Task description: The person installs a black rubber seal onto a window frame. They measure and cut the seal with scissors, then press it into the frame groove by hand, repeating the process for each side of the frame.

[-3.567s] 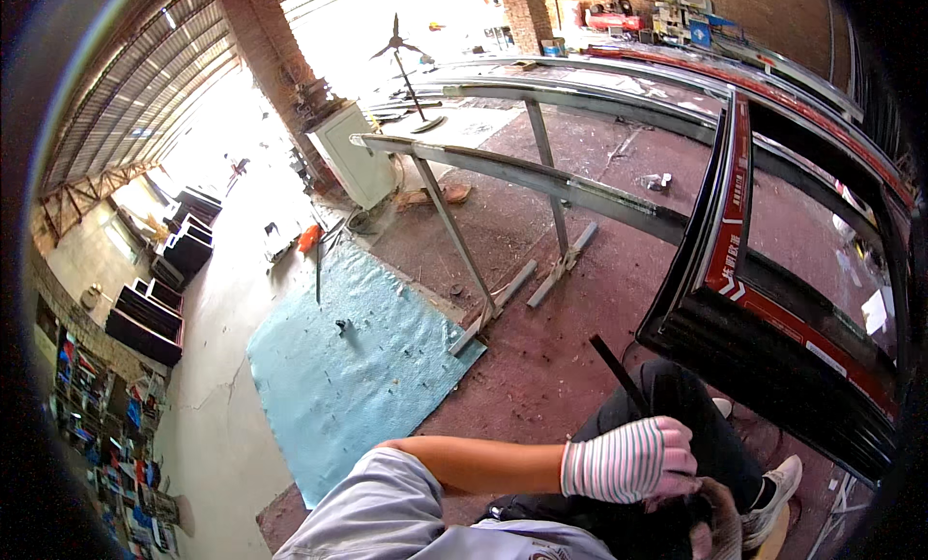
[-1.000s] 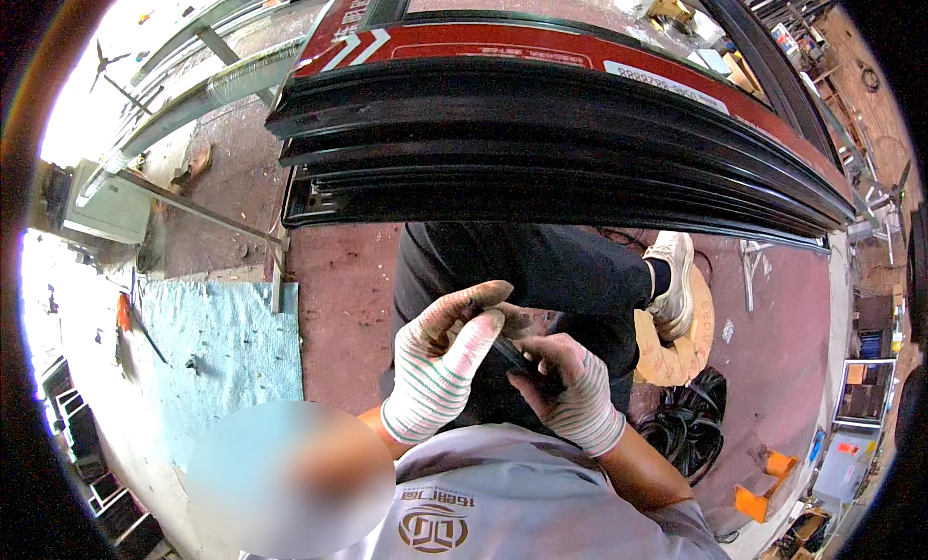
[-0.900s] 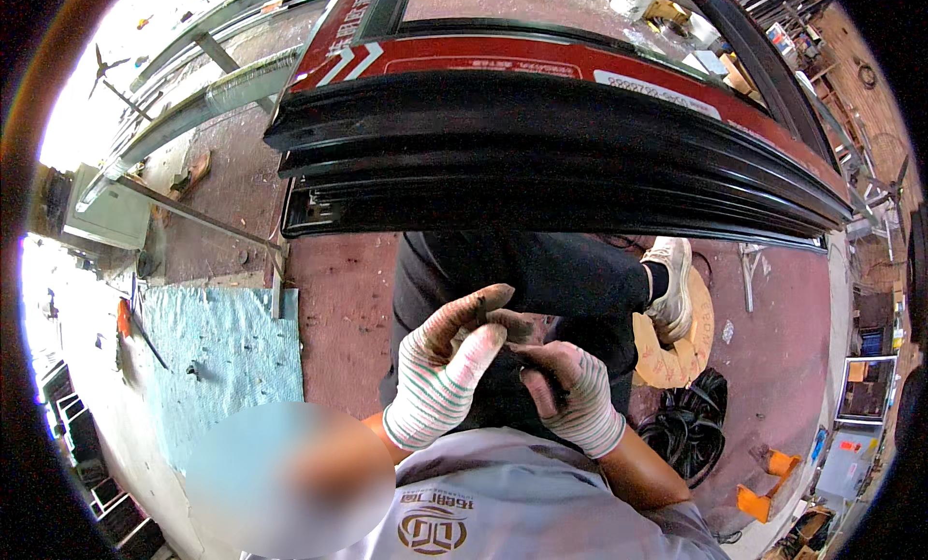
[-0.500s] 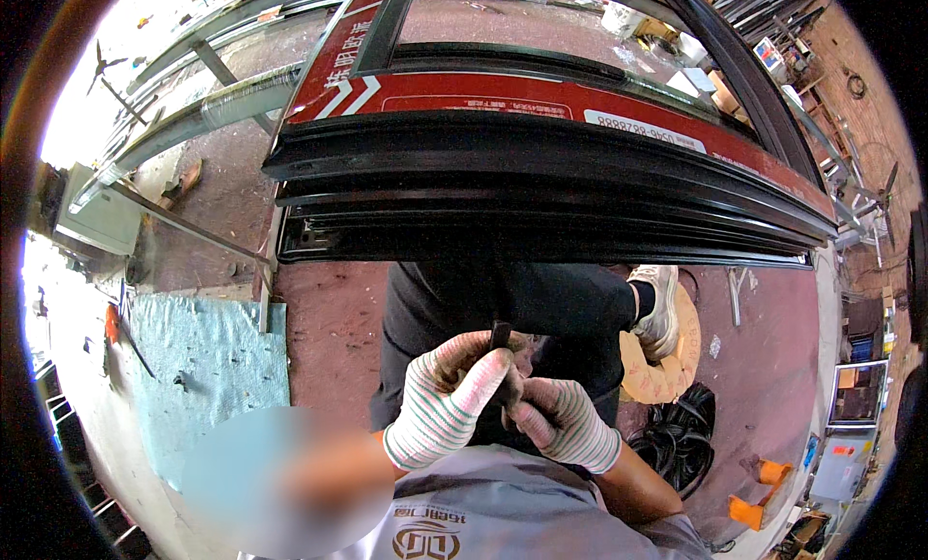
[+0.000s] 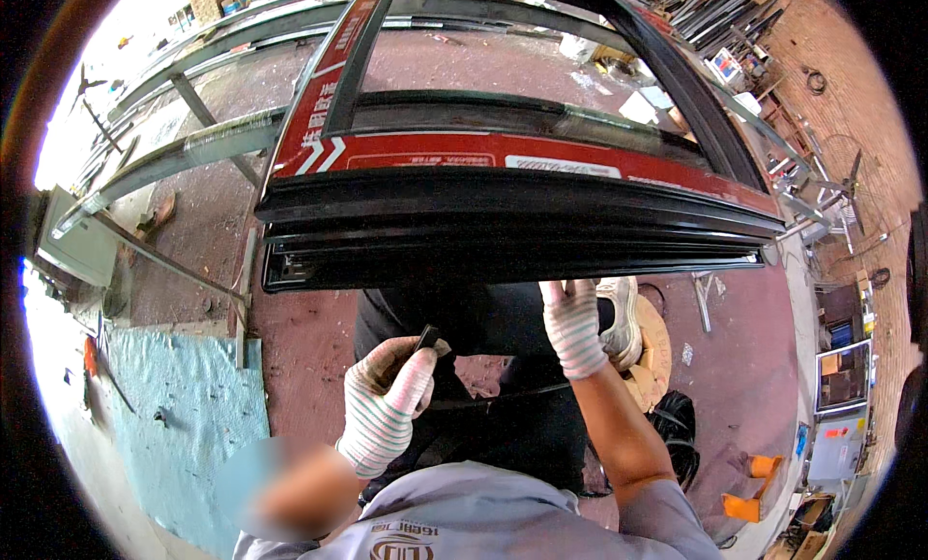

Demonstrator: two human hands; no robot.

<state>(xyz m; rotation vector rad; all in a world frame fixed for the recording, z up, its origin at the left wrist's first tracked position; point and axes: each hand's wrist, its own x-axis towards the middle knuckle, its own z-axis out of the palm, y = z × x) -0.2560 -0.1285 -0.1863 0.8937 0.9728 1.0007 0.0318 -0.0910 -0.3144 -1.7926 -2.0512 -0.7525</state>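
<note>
**Black strip at the near edge of the window frame**

The left hand [image 5: 387, 405], in a white knit glove with thin stripes and soiled fingertips, pinches the end of a thin black rubber strip [image 5: 426, 340] between thumb and forefinger; the other fingers are curled in. The strip's held end is short, flat and matte black, and stands up tilted just above the fingertips. A dark line of the same look runs rightward below the hand, across the person's dark trousers [image 5: 483, 328]; whether it is one piece with the held end cannot be told.

The right hand [image 5: 572, 323], gloved alike, reaches up to the underside of the near edge of a black window frame [image 5: 503, 231]. Its fingertips meet the lowest black profile; whether they clench anything cannot be told.

The frame lies flat at about waist level, its near edge stacked in several black channels, with a red-and-white printed film along the top face. A coil of black strip [image 5: 677, 434] lies on the reddish floor [image 5: 309, 338] to the right, beside a round wooden stool [image 5: 657, 347].
</note>
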